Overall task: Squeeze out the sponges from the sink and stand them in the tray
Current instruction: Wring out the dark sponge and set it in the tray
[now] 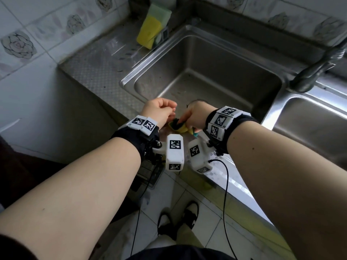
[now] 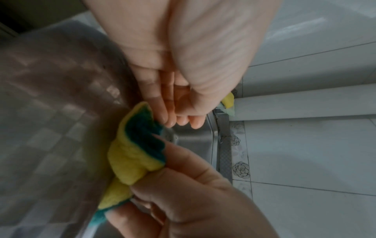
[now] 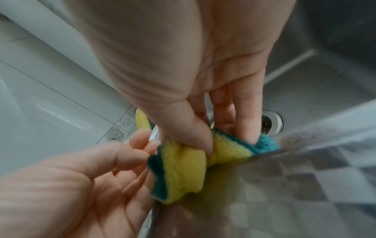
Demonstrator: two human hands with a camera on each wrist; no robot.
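A yellow sponge with a dark green scouring side [image 1: 179, 126] [image 2: 130, 157] [image 3: 183, 169] is held crumpled over the near edge of the sink [image 1: 206, 72]. My right hand [image 1: 185, 120] [image 3: 205, 145] grips it, thumb dug into the yellow foam and fingers behind. My left hand [image 1: 163, 110] [image 2: 179, 120] is beside it with relaxed fingers and holds nothing; its fingertips [image 3: 151, 144] sit at the sponge's green edge. At the sink's back left corner, a yellow sponge [image 1: 149, 32] and a pale green one [image 1: 162, 14] stand in the tray [image 1: 163, 36].
The basin is bare steel with a drain [image 3: 269, 123] at its bottom. A dark faucet [image 1: 319, 66] reaches in from the right, and a second basin [image 1: 309, 119] lies beyond it. A patterned drainboard [image 1: 97, 68] is on the left. Tiled walls are behind.
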